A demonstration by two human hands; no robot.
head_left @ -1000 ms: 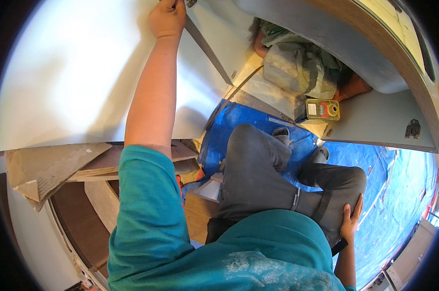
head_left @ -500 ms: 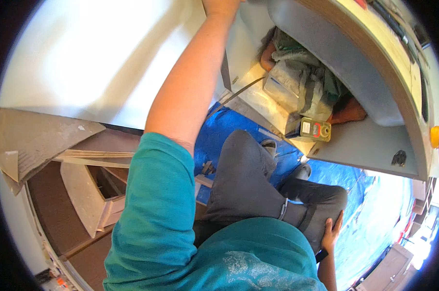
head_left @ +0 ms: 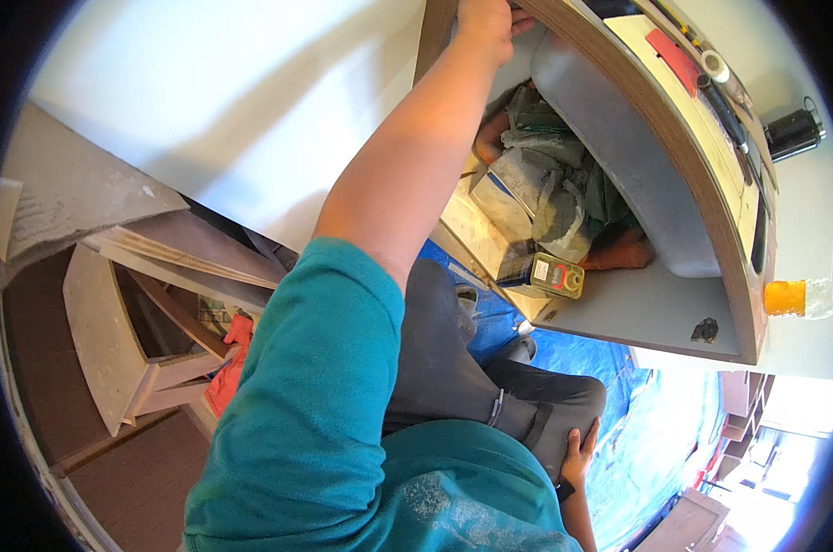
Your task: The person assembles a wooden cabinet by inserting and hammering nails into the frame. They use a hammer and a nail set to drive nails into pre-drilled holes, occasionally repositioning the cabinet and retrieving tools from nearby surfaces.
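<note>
At the top of the view my left hand (head_left: pixel 488 26) is at the upper corner of an open curved cabinet, its visible fingers curled at the brown edge (head_left: pixel 660 138); the top of the hand is partly cut off. Below my reaching arm, the cabinet holds a heap of dusty grey-green cloths (head_left: pixel 559 189), a rectangular can (head_left: pixel 552 275) with a dark end and a reddish-brown object (head_left: pixel 619 253). My right hand (head_left: pixel 577 457) lies on my dark-trousered knee (head_left: pixel 563 405), fingers stretched out, holding nothing.
A blue tarp (head_left: pixel 655 442) covers the floor. Wooden boards and a small wooden frame (head_left: pixel 113 350) stand at left, near red cloth (head_left: pixel 232 363). Tools, including a red flat piece (head_left: pixel 674 60), lie on the cabinet top. A bottle with orange contents (head_left: pixel 789 298) is at far right.
My view has shifted, showing more of the cabinet and its top. My left hand has moved right along the top to the cabinet's corner. My right hand stays on the knee.
</note>
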